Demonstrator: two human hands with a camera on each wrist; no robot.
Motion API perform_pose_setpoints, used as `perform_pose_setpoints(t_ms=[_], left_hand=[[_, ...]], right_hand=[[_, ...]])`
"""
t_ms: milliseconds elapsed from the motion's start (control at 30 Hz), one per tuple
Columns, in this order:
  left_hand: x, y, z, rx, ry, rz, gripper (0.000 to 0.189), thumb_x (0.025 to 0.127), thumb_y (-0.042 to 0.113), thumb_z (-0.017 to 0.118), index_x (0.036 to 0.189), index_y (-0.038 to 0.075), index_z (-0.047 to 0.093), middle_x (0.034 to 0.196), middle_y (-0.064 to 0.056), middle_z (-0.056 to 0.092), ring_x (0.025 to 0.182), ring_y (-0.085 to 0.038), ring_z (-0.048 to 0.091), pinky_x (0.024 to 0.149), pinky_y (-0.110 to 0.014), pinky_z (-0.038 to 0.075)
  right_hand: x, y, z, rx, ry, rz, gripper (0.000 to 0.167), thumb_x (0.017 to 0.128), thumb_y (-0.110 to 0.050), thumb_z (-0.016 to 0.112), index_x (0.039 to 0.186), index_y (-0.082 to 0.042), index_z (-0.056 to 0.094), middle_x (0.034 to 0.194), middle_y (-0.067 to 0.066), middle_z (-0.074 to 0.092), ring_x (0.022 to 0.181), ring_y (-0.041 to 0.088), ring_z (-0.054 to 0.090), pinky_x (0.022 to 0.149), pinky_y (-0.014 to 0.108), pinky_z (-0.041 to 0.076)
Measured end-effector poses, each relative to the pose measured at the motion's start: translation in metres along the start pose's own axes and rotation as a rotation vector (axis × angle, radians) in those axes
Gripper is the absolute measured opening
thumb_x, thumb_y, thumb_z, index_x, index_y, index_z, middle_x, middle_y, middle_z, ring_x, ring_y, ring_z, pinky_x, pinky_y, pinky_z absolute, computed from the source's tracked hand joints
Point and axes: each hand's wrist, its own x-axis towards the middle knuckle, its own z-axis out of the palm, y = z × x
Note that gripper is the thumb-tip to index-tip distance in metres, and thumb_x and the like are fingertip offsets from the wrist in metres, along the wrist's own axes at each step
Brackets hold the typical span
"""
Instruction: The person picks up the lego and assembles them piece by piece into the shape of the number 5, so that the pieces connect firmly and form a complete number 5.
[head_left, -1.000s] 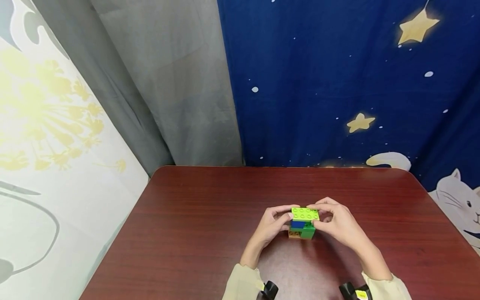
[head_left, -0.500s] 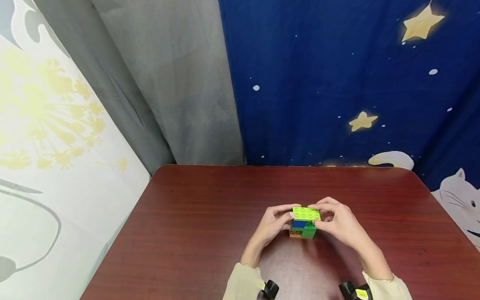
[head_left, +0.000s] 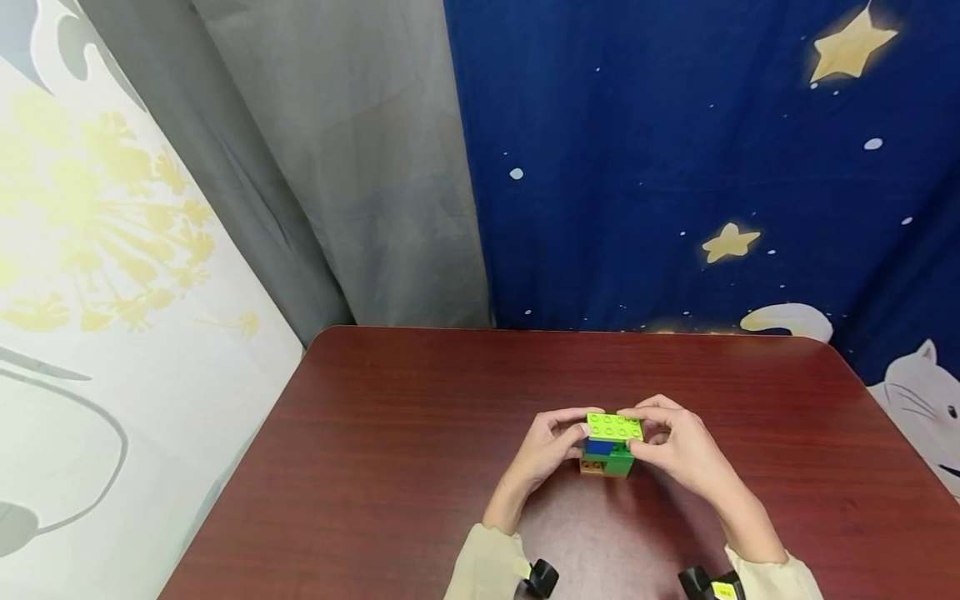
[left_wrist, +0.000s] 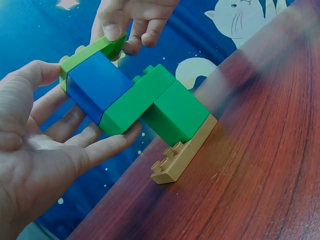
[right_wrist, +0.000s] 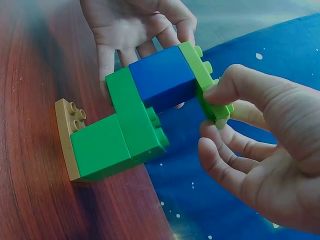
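A stack of toy building bricks stands on the table, held from both sides. Its base is a tan plate (left_wrist: 187, 152). One green brick (left_wrist: 182, 110) sits on one end of that plate, with another green brick (right_wrist: 134, 115) across its top. Above, to the left, is a blue brick (left_wrist: 97, 82), and a lime-green plate (head_left: 613, 427) caps it. My left hand (head_left: 543, 450) grips the left end, thumb on the lime plate and fingers behind the blue and green bricks. With thumb and fingers, my right hand (head_left: 678, 446) pinches the lime plate's overhanging right end.
The reddish-brown wooden table (head_left: 420, 433) extends around the stack. Behind it hang a grey curtain (head_left: 360, 167) and a dark blue curtain (head_left: 600, 167) with stars and a cat. A patterned white panel (head_left: 150, 333) borders the left side.
Both hands keep the same hold on the brick stack, which stays standing in place. Only the head view has shifted slightly.
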Motion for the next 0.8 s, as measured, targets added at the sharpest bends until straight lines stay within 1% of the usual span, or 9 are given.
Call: perform_pose_setpoints(t_ms=[133,233,333,467,567,700,800], left_hand=[[-0.005,0.012,0.004,-0.003,-0.012,0.004,0.032,0.091,-0.001,0.048,0.122,-0.008,0.056,0.11,-0.012,0.062,0.086,-0.015,0.061,0.078,-0.055,0.046],[-0.009,0.022,0.007,-0.001,-0.017,0.007,0.032,0.091,-0.001,0.047,0.121,-0.009,0.055,0.109,-0.011,0.062,0.087,-0.015,0.061,0.079,-0.057,0.045],[-0.01,0.026,0.009,0.003,-0.011,0.008,0.031,0.091,-0.001,0.048,0.119,-0.008,0.057,0.108,-0.011,0.063,0.086,-0.015,0.061,0.079,-0.057,0.045],[-0.006,0.012,0.006,0.001,0.007,0.016,0.03,0.09,0.001,0.051,0.118,-0.004,0.06,0.105,-0.011,0.064,0.085,-0.015,0.062,0.076,-0.054,0.048],[-0.002,0.0,0.003,-0.011,0.011,0.025,0.03,0.089,0.002,0.052,0.117,-0.003,0.061,0.105,-0.011,0.065,0.085,-0.015,0.062,0.074,-0.049,0.05],[-0.003,-0.001,0.002,-0.032,0.003,0.029,0.03,0.09,0.002,0.049,0.118,-0.002,0.06,0.106,-0.01,0.064,0.086,-0.016,0.062,0.074,-0.045,0.051],[-0.002,0.0,0.001,-0.013,0.007,0.024,0.03,0.091,0.003,0.048,0.119,0.0,0.06,0.107,-0.009,0.063,0.087,-0.016,0.061,0.075,-0.042,0.052]], right_hand=[[0.0,-0.001,0.0,-0.011,0.005,-0.013,0.036,0.069,0.005,0.074,0.103,-0.005,0.07,0.092,0.0,0.058,0.07,0.012,0.056,0.058,0.025,0.05],[0.0,-0.001,0.0,-0.022,0.012,-0.024,0.036,0.068,0.005,0.074,0.102,-0.005,0.07,0.091,0.0,0.058,0.069,0.012,0.055,0.058,0.025,0.05],[0.0,0.0,0.002,-0.036,0.023,-0.031,0.036,0.067,0.005,0.074,0.102,-0.005,0.071,0.09,-0.001,0.057,0.068,0.013,0.055,0.057,0.025,0.05],[-0.002,0.001,0.003,-0.056,0.045,-0.043,0.037,0.066,0.005,0.074,0.1,-0.006,0.071,0.089,-0.002,0.057,0.066,0.013,0.054,0.055,0.024,0.048],[-0.002,0.0,0.004,-0.08,0.056,-0.048,0.037,0.065,0.004,0.075,0.099,-0.008,0.072,0.087,-0.004,0.057,0.065,0.011,0.052,0.055,0.022,0.044],[-0.001,-0.001,0.004,-0.124,0.058,-0.045,0.037,0.064,0.002,0.075,0.099,-0.01,0.071,0.086,-0.006,0.056,0.065,0.009,0.05,0.055,0.023,0.039],[0.001,-0.002,0.005,-0.153,0.049,-0.038,0.036,0.065,0.0,0.075,0.099,-0.012,0.07,0.085,-0.007,0.055,0.065,0.009,0.049,0.055,0.024,0.039]])
